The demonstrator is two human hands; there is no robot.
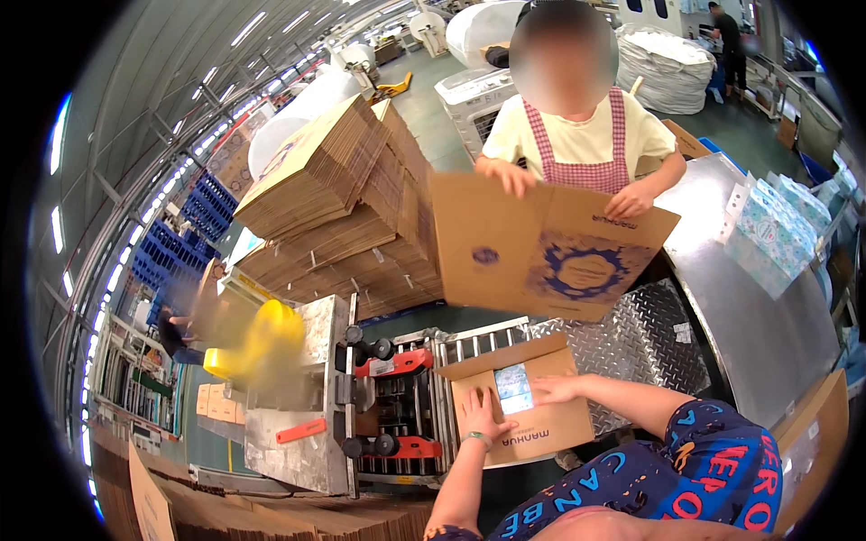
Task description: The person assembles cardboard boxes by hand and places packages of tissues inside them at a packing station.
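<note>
Before me a brown cardboard carton [552,435] rests at the end of a roller conveyor, its far flap standing up. Between its top flaps a gap shows blue and white packages [513,389] inside. My left hand [484,420] lies on the left flap with fingers spread, a band around its wrist. On the right flap rests my right hand [559,389], fingers stretched toward the gap. Neither hand grips anything. Across from me a co-worker in a checked apron holds a larger printed carton [505,243] by its upper edge with both hands.
Left of the carton are the rollers of a conveyor machine with red guides [401,362] and a yellow tape roll [278,326]. Stacked flat cartons [361,216] rise behind. A metal table [731,270] at right bears blue and white packs [774,230]. Diamond-plate metal [645,338] adjoins the rollers.
</note>
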